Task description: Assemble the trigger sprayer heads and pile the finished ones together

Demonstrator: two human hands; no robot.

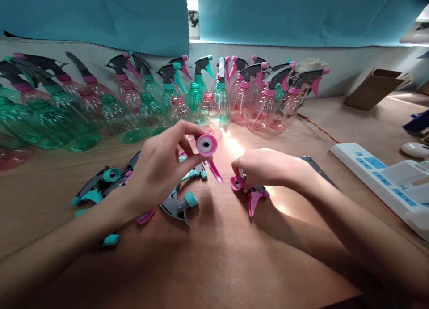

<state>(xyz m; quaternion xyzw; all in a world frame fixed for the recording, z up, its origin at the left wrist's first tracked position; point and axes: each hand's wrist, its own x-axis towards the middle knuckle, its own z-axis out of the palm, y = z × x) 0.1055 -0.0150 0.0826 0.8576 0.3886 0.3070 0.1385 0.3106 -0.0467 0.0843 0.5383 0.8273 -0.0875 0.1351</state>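
Note:
My left hand [160, 168] is closed around a pink-and-grey spray trigger head [208, 150], held up off the table with its round pink collar facing me and its pink lever pointing down. My right hand [264, 168] rests on the table with its fingers closed on a second pink-and-grey trigger head [252, 196], which lies flat on the wood. Several loose teal-and-grey trigger heads [100, 184] lie under and beside my left wrist. Another one [179, 206] lies between my hands.
Rows of green and pink plastic spray bottles [208, 107] stand along the back of the wooden table [217, 255], some capped, some open. A white power strip [378, 175] lies at the right. A cardboard box [373, 87] sits at far right, under blue curtains.

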